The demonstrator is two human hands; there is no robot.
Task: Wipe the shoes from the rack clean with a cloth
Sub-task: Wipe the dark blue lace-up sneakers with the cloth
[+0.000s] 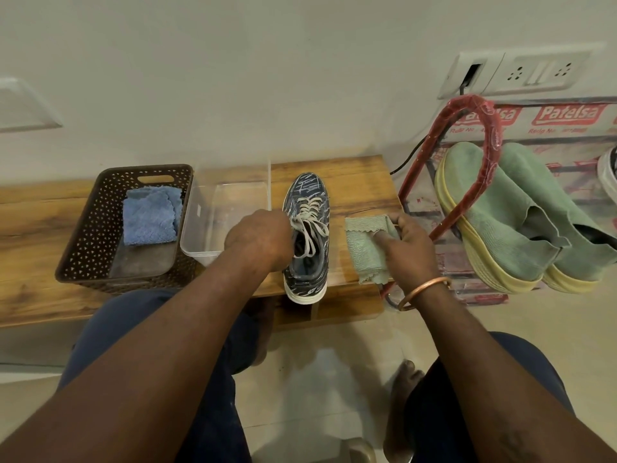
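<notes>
A dark blue patterned sneaker (309, 202) with pale laces stands upright on the wooden bench (360, 185), toe pointing to the wall. My left hand (258, 238) grips its left side at the opening, fingers curled into the shoe. Just right of the sneaker a light green cloth (365, 248) lies on the bench, and my right hand (412, 248) pinches its upper right corner. Two green sock-style shoes (507, 222) with yellow soles sit tilted on the red shoe rack (484, 128) at the right.
A brown perforated basket (83, 242) holding a folded blue cloth (150, 215) stands on the bench at the left. A clear plastic container (207, 225) sits between basket and sneaker. A black cable runs from the wall socket (521, 73) down behind the rack.
</notes>
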